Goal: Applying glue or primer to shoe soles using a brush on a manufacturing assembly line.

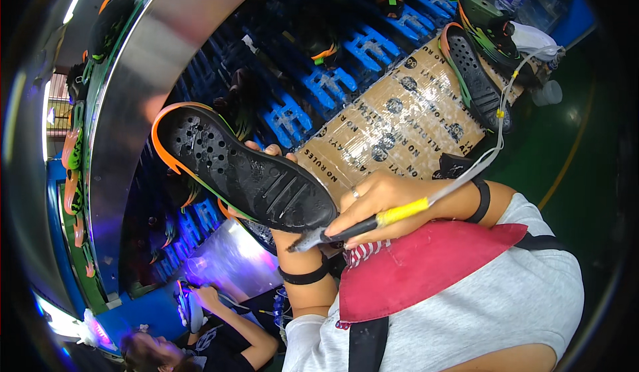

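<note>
Head view: my left hand (269,151) grips the light, stiff shoe (243,169) at its 4 o'clock end; right hand (379,202) pinches the pen tool (373,222).

Shoe factory: conveyor (133,72), shoes (476,72) everywhere.

Dim, fisheye-warped edges, glare upper left.

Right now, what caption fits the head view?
Left hand holds a black shoe sole; right hand touches a corded tool to it.
</note>
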Motion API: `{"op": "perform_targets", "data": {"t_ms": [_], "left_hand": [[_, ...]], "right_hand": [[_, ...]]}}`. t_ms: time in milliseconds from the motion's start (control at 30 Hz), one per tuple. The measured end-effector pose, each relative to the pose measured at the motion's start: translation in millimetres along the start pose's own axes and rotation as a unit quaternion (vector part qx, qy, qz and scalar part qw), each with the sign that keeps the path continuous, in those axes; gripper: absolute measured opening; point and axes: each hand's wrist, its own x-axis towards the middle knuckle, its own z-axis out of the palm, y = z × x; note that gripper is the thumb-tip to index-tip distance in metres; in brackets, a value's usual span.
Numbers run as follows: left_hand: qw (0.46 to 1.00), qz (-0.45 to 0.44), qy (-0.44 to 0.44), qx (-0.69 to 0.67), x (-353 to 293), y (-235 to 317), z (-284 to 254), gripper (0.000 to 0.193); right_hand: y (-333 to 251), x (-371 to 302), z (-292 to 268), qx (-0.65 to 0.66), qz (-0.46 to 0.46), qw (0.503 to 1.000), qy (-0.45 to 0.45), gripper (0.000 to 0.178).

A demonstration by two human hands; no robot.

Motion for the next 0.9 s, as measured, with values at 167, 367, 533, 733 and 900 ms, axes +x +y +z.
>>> {"op": "perform_targets", "data": {"t_ms": [167,367,533,733,900], "left_hand": [[0.994,0.087,0.024,0.06,-10,8,-7,0.087],[0.995,0.066,0.039,0.069,0,3,26,0.087],[0.992,0.016,0.056,0.114,6,14,36,0.09],[0.956,-0.033,0.182,0.229,0,27,35,0.087],[0.937,-0.159,0.24,0.197,8,26,41,0.076]], "right_hand": [[0,-7,-1,-0.041,0.044,0.996,0.061,0.03],[-2,-9,2,0.031,0.064,0.997,-0.022,0.029],[-5,-9,-5,0.084,0.031,0.996,-0.003,0.03],[1,-13,-7,0.018,0.006,0.996,-0.088,0.03],[1,-8,-3,-0.104,-0.018,0.994,-0.03,0.025]]}}
